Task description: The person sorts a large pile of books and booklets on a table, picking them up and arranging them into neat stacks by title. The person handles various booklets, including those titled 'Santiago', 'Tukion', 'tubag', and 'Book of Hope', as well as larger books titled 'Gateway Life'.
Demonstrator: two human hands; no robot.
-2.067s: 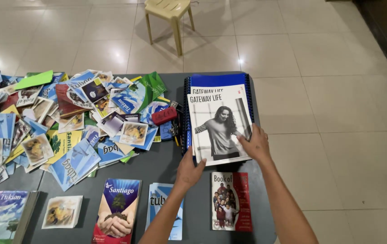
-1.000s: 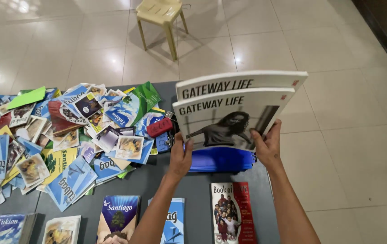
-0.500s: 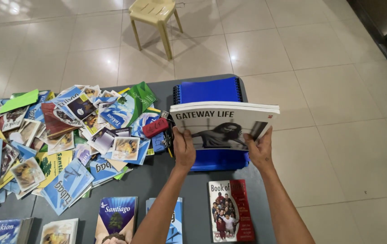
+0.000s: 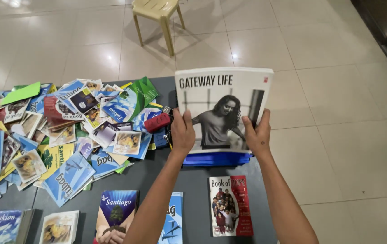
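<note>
Both hands hold a white booklet (image 4: 223, 106) with a grey photograph of a person on its cover, lifted above the dark grey worktop (image 4: 200, 180) and tilted so the cover faces the camera. The left hand (image 4: 182, 133) is clenched on the booklet's lower left edge, thumb on the cover and fingers (image 4: 178, 118) wrapped over it; the right hand (image 4: 257, 134) clamps the lower right edge the same way, so the weight is shared and the thick stack of pages stays flat instead of sagging. Just below the fingers, touching the booklet's bottom edge or very close to it, lies a blue stack of booklets (image 4: 217, 158) on the worktop. Nearer the body than the fingers lies a red-covered book (image 4: 230, 205) with a group of people on it, with a blue booklet (image 4: 172, 221) and a dark blue book with a tree (image 4: 116, 212) to its left. Left of the left fingers spreads a loose heap of small booklets and leaflets (image 4: 62, 131), overlapping at all angles, with a small red object (image 4: 157, 122) at its near edge, just beside the left thumb. The worktop's right edge runs close under the right forearm, and beyond it is pale tiled floor (image 4: 338, 113). Beyond the fingers a yellow plastic stool (image 4: 157, 13) stands well apart on the tiles, leaving room on that side.
</note>
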